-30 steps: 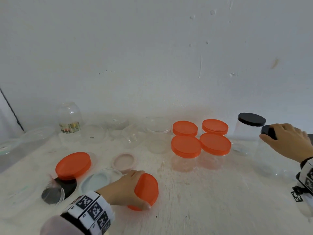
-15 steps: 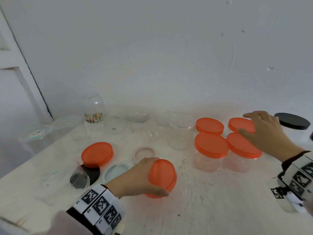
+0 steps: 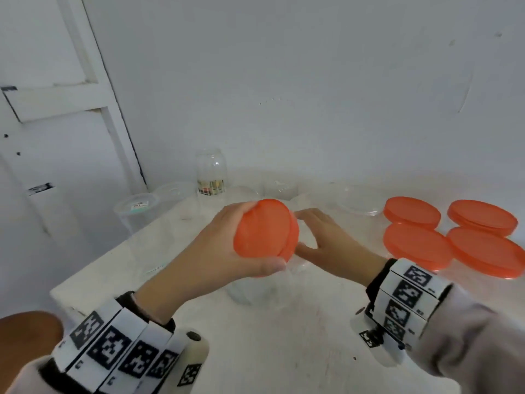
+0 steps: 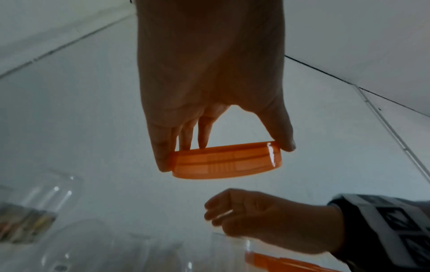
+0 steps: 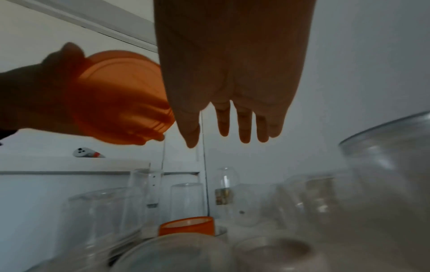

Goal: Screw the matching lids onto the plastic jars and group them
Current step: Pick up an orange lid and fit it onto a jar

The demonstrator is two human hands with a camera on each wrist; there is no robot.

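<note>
Head view shows my left hand (image 3: 216, 257) lifted above the white table (image 3: 284, 351), thumb and fingers clamped on the rim of an orange lid (image 3: 264, 228) that tilts toward me. Just at 3 o'clock of that lid my right hand (image 3: 332, 251) holds nothing, its fingers straight and slightly spread, over a clear jar (image 3: 261, 291) that stands open beneath both hands; whether the fingers touch the jar I cannot tell. At 3 o'clock, well apart from my hands, four jars with orange lids (image 3: 417, 245) stand bunched together. Toward 12 o'clock, against the wall, a clear bottle with a colourful label (image 3: 211, 177) stands among other clear containers, too faint to sort out. From the left wrist, the lid shows edge-on, thumb on one side of its ribbed rim, fingers on the other.
</note>
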